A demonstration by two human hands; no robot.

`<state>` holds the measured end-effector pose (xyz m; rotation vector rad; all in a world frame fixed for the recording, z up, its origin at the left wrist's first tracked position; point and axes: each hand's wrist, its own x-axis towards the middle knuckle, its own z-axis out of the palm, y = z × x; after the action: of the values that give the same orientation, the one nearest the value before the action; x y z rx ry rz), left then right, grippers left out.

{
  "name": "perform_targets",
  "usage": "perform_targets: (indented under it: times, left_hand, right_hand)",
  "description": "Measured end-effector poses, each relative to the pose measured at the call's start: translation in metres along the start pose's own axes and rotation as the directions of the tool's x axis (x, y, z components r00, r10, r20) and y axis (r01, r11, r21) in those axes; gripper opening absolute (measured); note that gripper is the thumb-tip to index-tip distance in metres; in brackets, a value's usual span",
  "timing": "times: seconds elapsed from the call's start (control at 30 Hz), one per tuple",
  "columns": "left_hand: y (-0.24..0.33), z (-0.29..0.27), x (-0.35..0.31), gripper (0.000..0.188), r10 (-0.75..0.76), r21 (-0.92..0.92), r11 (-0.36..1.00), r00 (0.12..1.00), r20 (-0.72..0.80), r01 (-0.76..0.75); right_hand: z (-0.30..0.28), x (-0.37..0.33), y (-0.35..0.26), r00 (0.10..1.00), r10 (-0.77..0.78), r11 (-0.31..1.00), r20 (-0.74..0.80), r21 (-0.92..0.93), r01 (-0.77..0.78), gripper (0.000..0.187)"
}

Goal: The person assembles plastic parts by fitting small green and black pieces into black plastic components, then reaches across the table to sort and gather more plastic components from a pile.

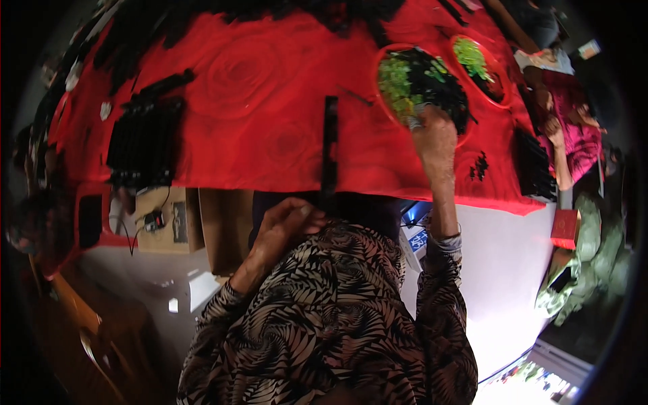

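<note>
My right hand (435, 138) reaches into a red-rimmed bowl (380, 67) at the right of the table. The bowl holds many small light-green pieces (396, 81) and black pieces (435, 88). Its fingers are drawn together among them, and what they pinch is hidden. My left hand (290, 221) is low at the table's front edge, against my patterned clothing, with its fingers curled together. Whatever lies in them cannot be made out. Right by those fingertips is the near end of a long, narrow black strip (329, 142), which lies on the table pointing away from me.
A red cloth (236, 148) with a rose pattern covers the table. Stacked black strips (145, 142) lie at the left, more black pieces (530, 158) at the right. A second red bowl (496, 94) has green pieces. Another person's hand (555, 131) is at the far right. Cardboard boxes (226, 229) stand below.
</note>
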<state>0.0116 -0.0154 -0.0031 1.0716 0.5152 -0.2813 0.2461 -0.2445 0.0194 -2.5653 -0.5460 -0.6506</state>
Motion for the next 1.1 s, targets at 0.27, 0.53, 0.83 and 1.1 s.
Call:
perform_targets:
  times: [0.27,0.53,0.83,1.1]
  left_hand:
    - [-0.007,0.003,0.019,0.027,-0.078,-0.447,0.879,0.976,0.204,0.164]
    - [-0.008,0.021,0.029,0.03,-0.082,-0.704,0.672,0.968,0.236,0.229]
    - [-0.009,0.003,0.014,0.023,-0.106,-0.517,0.832,0.972,0.211,0.203]
    - [-0.007,-0.019,-0.004,0.054,-0.013,-0.337,0.936,0.971,0.24,0.096]
  right_hand:
    - [-0.002,0.013,-0.016,0.996,0.007,0.982,0.091,-0.189,0.01,0.013]
    - [-0.004,0.015,-0.022,0.976,0.067,0.981,0.207,-0.19,-0.027,0.018]
    - [-0.019,0.014,-0.021,0.965,0.06,0.995,0.257,-0.091,-0.038,0.015]
    - [-0.012,0.003,-0.002,0.988,0.096,0.991,0.119,0.084,-0.106,0.017]
